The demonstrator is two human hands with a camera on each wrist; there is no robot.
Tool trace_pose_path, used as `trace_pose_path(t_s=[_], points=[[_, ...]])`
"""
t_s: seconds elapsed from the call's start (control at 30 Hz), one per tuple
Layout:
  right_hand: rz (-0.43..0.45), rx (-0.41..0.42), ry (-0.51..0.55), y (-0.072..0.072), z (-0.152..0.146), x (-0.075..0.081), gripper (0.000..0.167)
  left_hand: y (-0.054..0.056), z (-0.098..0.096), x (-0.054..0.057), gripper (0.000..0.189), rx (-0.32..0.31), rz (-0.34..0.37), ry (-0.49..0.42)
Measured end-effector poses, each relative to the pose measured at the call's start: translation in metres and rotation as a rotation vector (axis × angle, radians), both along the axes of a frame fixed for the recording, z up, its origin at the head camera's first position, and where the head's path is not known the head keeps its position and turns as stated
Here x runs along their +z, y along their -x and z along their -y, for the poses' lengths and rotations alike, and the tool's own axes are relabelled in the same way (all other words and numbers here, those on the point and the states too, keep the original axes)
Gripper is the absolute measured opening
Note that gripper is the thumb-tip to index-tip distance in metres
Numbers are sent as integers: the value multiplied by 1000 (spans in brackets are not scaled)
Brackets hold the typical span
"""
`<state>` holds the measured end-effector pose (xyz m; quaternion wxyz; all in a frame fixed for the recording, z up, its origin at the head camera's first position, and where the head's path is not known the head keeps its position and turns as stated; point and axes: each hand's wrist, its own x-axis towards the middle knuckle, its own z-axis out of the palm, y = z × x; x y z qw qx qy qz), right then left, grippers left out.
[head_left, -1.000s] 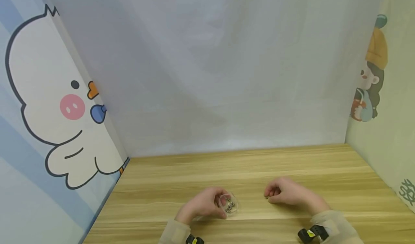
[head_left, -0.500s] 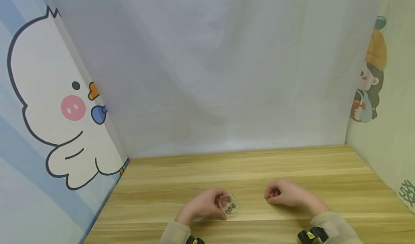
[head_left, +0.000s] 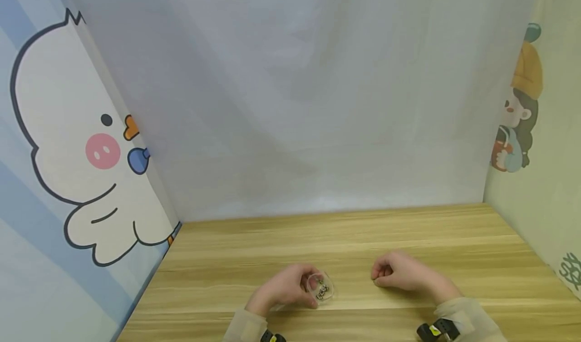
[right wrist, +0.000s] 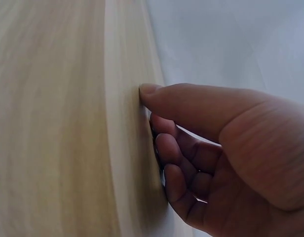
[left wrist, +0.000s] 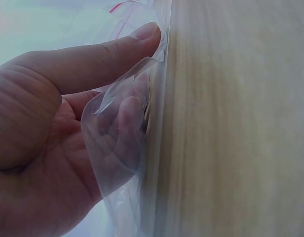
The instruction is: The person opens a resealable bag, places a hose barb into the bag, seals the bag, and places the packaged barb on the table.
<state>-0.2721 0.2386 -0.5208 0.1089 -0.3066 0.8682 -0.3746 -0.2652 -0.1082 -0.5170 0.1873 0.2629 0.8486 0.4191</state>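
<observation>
My left hand [head_left: 287, 286] holds a clear plastic bag [head_left: 332, 292], its mouth spread in a rounded shape. Several small shiny metal pieces [head_left: 323, 292] lie inside; their exact kind is too small to tell. In the left wrist view, the thumb presses along the bag's [left wrist: 98, 153] edge, and other fingers show through the film. A red line runs along the bag's upper part. To the right, my right hand [head_left: 404, 271] is low at the tabletop with thumb and forefinger together on a tiny metal piece, now almost wholly hidden. In the right wrist view, the remaining fingers [right wrist: 169, 150] are curled.
The hands work on a wood-grain table [head_left: 254, 241]. A pale grey curtain [head_left: 290, 105] rises behind it. Printed cartoon panels stand at both sides, a white duck [head_left: 59, 105] at left and a figure in an orange hat [head_left: 526, 69] at right.
The tiny metal piece at my right fingertips showed one second ago and is now nearly covered by them. The right hand has shifted very slightly; the left hand keeps its hold on the bag.
</observation>
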Motion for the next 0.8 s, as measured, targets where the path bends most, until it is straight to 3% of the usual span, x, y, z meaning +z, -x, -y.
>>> trace_pose_path(t_s=[0.8], points=[[31, -30, -4, -6, 3, 4, 7, -3, 1, 0, 53, 6, 27, 7]])
